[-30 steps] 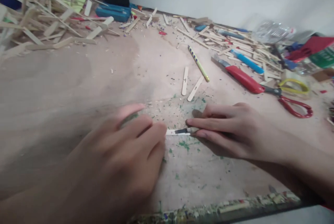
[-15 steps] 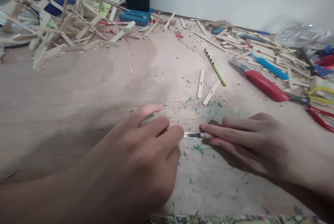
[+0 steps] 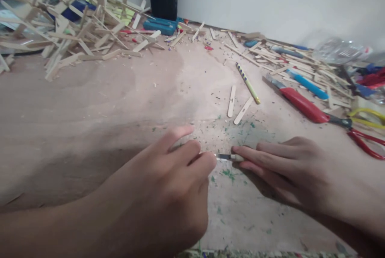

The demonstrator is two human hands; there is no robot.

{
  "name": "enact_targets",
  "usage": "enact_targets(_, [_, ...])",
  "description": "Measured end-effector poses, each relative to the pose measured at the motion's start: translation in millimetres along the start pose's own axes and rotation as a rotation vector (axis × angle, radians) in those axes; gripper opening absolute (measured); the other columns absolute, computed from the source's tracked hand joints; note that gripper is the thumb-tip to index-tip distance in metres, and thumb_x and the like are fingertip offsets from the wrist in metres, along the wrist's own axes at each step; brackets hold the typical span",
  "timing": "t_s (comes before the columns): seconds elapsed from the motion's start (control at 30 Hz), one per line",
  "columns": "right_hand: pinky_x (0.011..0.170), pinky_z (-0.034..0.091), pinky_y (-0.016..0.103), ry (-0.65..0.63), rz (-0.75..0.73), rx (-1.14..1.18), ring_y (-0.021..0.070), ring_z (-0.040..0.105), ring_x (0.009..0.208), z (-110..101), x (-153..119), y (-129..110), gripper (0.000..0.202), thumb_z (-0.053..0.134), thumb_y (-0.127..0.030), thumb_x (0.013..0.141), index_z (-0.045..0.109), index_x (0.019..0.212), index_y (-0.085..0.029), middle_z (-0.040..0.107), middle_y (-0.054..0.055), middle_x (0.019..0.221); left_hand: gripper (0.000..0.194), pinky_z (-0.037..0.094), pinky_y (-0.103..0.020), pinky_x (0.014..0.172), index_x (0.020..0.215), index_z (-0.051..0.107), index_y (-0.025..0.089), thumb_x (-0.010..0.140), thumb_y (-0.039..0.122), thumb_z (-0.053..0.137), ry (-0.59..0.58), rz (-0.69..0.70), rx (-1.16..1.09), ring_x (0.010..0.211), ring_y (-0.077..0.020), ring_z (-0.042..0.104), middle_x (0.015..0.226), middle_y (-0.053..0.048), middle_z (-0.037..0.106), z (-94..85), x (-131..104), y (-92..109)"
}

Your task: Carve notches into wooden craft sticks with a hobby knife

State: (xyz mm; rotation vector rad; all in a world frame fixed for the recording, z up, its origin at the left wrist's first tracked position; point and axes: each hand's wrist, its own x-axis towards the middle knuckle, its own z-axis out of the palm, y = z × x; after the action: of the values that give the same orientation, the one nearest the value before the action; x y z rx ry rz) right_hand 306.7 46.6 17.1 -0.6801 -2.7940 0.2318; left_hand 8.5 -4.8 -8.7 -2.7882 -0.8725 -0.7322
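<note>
In the head view, with the clock centred on the blade of one craft knife (image 3: 231, 156), two bare hands work low over the bench (image 3: 120, 101). The right hand (image 3: 288, 166), at three o'clock, pinches the knife's pale handle, blade aimed toward nine. The left hand (image 3: 168, 186), between eight and nine o'clock, is bunched down on one pale strip (image 3: 223, 160) with one finger standing apart; its thumb is hidden. The strip shows just under the blade, between the hands. Green shavings (image 3: 228, 174), too many to count, lie scattered around. Two notched craft sticks (image 3: 231, 101) lie near twelve and one o'clock, apart from each other at their near ends, with one yellow dotted pencil (image 3: 248, 83) just beyond. At two o'clock are one red-handled tool (image 3: 305, 105), one blue cylindrical tool (image 3: 308, 84) and one clear plastic bottle (image 3: 339, 49); near three, one pair of scissors (image 3: 349, 122) has two loops, one yellow, one red. One blue box (image 3: 160, 26) sits at eleven, and one uncountable tangle of sticks (image 3: 87, 39) fills ten.
</note>
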Motion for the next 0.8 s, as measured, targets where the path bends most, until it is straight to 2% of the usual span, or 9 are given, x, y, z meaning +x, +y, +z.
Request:
enact_targets(0.17, [0.051,0.042,0.033,0.014,0.021,0.049,0.0103,0.057,0.056,-1,-2,2,0.02,0.066,-0.021,0.123,0.081,0.134,-0.015,0.07,-0.004,0.078,0.033,0.061,-0.055,0.12,0.083,0.079,0.022,0.108,0.007,0.064,-0.057,-0.016,0.009,0.09,-0.0259,0.067,0.095,-0.003,0.077,-5.0,3,-1])
enact_targets(0.27, [0.049,0.043,0.03,0.058,0.044,0.098,0.0095,0.061,0.057,-4,-1,7,0.021,0.066,-0.024,0.124,0.081,0.137,-0.017,0.072,-0.002,0.081,0.03,0.059,-0.054,0.119,0.087,0.079,0.02,0.109,0.005,0.065,-0.059,-0.017,-0.033,0.09,-0.0236,0.066,0.092,-0.001,0.073,-4.6,4,-7])
enact_targets(0.37, [0.053,0.05,0.028,0.058,0.093,0.091,0.0107,0.071,0.067,-9,-1,11,0.023,0.066,-0.028,0.124,0.082,0.139,-0.021,0.078,0.002,0.094,0.032,0.057,-0.052,0.117,0.085,0.076,0.021,0.111,0.005,0.065,-0.027,-0.033,-0.081,0.089,-0.0226,0.065,0.091,0.0,0.071,-2.7,3,-13])
enact_targets(0.5, [0.06,0.056,0.027,0.045,0.115,0.102,0.0115,0.076,0.075,-13,-4,13,0.019,0.067,-0.025,0.123,0.085,0.131,-0.024,0.084,0.005,0.109,0.034,0.055,-0.052,0.113,0.086,0.076,0.022,0.113,0.006,0.063,-0.04,-0.031,-0.096,0.088,-0.0241,0.062,0.091,0.0,0.07,-2.7,2,-15])
enact_targets(0.63, [0.062,0.055,0.026,0.029,0.149,0.143,0.0109,0.073,0.074,-13,-7,11,0.024,0.071,-0.027,0.122,0.082,0.143,-0.023,0.08,0.002,0.1,0.03,0.054,-0.052,0.112,0.091,0.079,0.02,0.113,0.006,0.065,-0.05,-0.033,-0.11,0.088,-0.0237,0.062,0.094,0.0,0.072,-4.4,3,-15])
enact_targets(0.73, [0.054,0.051,0.027,0.011,0.106,0.175,0.0107,0.069,0.067,-11,-7,10,0.027,0.064,-0.029,0.125,0.083,0.143,-0.024,0.076,0.0,0.092,0.028,0.054,-0.053,0.113,0.092,0.081,0.02,0.112,0.005,0.067,-0.052,-0.027,-0.11,0.088,-0.0234,0.063,0.093,0.0,0.072,-4.4,4,-16])
enact_targets(0.8, [0.054,0.051,0.027,0.01,0.1,0.219,0.0108,0.071,0.068,-8,-7,11,0.03,0.059,-0.03,0.127,0.083,0.145,-0.024,0.077,0.001,0.094,0.027,0.055,-0.053,0.113,0.093,0.082,0.019,0.112,0.006,0.067,-0.051,-0.025,-0.104,0.088,-0.0232,0.064,0.093,0.001,0.072,-4.2,4,-16])
